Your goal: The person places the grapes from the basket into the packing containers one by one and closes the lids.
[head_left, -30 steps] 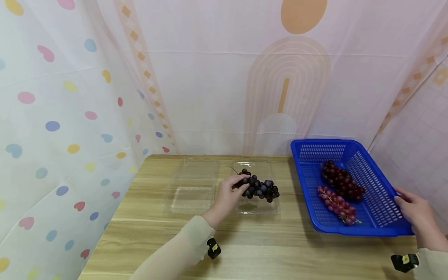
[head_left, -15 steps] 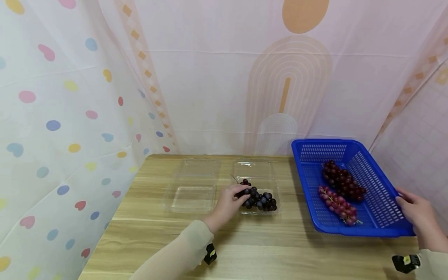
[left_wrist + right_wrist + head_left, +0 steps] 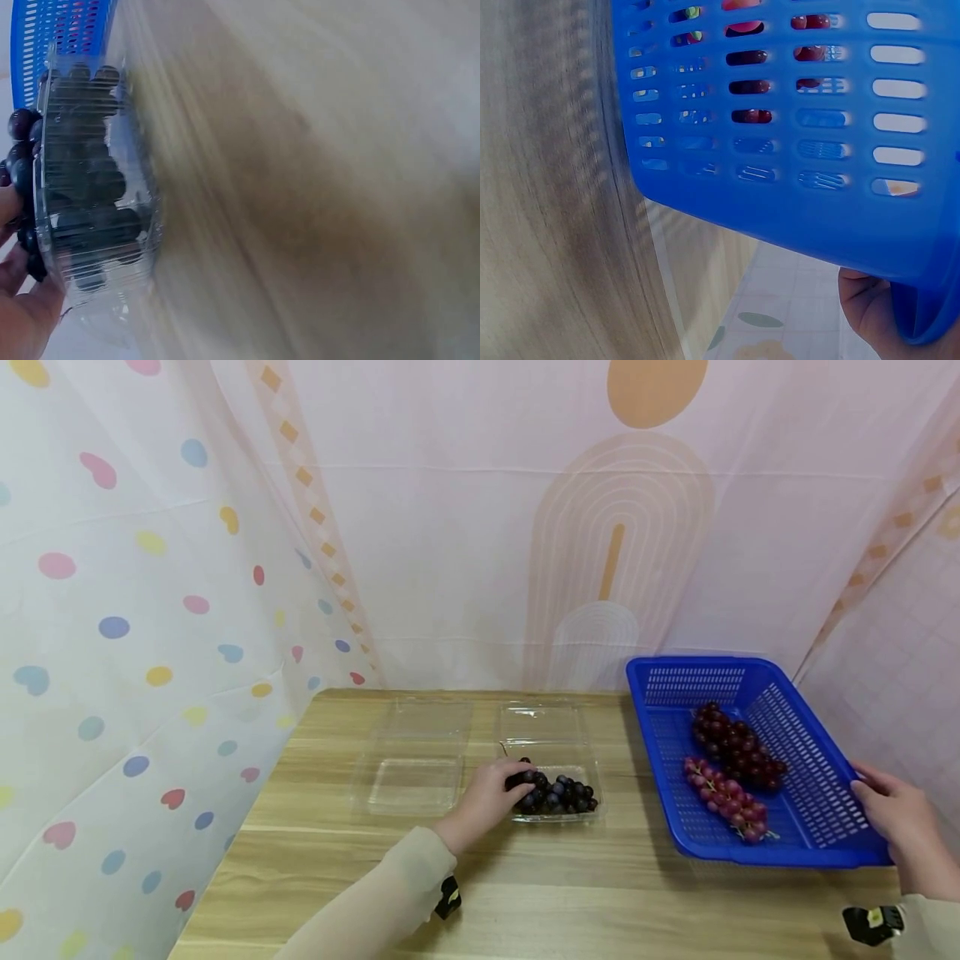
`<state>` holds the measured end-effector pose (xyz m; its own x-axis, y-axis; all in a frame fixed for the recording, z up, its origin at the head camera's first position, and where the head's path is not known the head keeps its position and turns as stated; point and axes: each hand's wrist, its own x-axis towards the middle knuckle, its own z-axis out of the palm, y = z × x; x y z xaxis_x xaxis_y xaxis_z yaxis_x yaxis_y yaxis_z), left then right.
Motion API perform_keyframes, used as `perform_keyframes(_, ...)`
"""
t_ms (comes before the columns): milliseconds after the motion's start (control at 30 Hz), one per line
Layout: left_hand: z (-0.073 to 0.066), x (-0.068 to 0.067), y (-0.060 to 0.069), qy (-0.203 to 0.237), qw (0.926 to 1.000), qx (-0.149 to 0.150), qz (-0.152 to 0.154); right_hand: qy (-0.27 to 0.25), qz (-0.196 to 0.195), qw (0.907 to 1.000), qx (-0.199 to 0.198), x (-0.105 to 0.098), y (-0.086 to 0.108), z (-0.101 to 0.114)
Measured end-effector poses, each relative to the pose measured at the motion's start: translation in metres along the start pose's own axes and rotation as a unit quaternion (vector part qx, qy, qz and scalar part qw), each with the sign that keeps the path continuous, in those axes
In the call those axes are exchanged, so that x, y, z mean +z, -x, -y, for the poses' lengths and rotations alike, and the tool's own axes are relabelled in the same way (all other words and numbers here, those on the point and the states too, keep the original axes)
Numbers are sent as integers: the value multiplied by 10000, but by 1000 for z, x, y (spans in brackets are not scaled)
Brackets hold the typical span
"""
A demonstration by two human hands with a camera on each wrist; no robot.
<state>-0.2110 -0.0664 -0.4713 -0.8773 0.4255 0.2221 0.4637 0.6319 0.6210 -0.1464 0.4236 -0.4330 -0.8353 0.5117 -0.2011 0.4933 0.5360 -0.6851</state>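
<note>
A bunch of dark grapes (image 3: 558, 795) lies in the right-hand clear plastic box (image 3: 597, 768), whose lid is folded back. My left hand (image 3: 489, 793) holds the bunch at its left end, thumb and fingers around the grapes. Through the box's ribbed side wall, the left wrist view shows grapes (image 3: 90, 172) inside and some above the rim. My right hand (image 3: 896, 810) grips the right rim of a blue basket (image 3: 675, 810). Inside it are a dark red bunch of grapes (image 3: 738, 747) and a pinkish-red bunch (image 3: 726, 799).
A second clear plastic box (image 3: 412, 785), lid folded back, stands left of the first one. Both boxes and the basket are on a wooden table (image 3: 570, 893). Patterned curtains (image 3: 442, 527) hang behind the table and at both sides.
My left hand has lowered the dark grapes from above the clear box into it, moving slightly toward the near side. My right hand stays on the basket rim.
</note>
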Motion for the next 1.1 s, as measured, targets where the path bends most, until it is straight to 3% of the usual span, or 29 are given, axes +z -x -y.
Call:
perform_keyframes(200, -4, -4, -6, -772, 9962, 89, 388, 54, 10, 10000, -28, 0, -1, -1)
perform_keyframes(433, -6, -10, -9, -1812, 9792, 459, 791, -44, 7, 10000, 79, 2, -2, -2)
perform_keyframes(500, -4, -11, -8, -1908, 9770, 556, 776, -43, -18, 9999, 98, 2, -2, -2)
perform_keyframes(633, -1, -15, -6, -1682, 9823, 532, 624, -67, -52, 9999, 73, 2, -3, -2)
perform_keyframes(767, -2, -19, -3, -1149, 9930, 55, 268, -27, -58, 10000, 53, 2, -3, -2)
perform_keyframes(833, -4, -19, 0, -870, 9955, -380, 76, -4, -36, 10000, 28, 1, -3, -3)
perform_keyframes(1000, -11, -15, 9, -461, 9891, -1400, -48, 23, -17, 10000, -42, 0, -2, -2)
perform_keyframes(1100, -12, -11, 10, -485, 9874, -1502, -115, 17, -21, 10000, -46, 0, -1, -2)
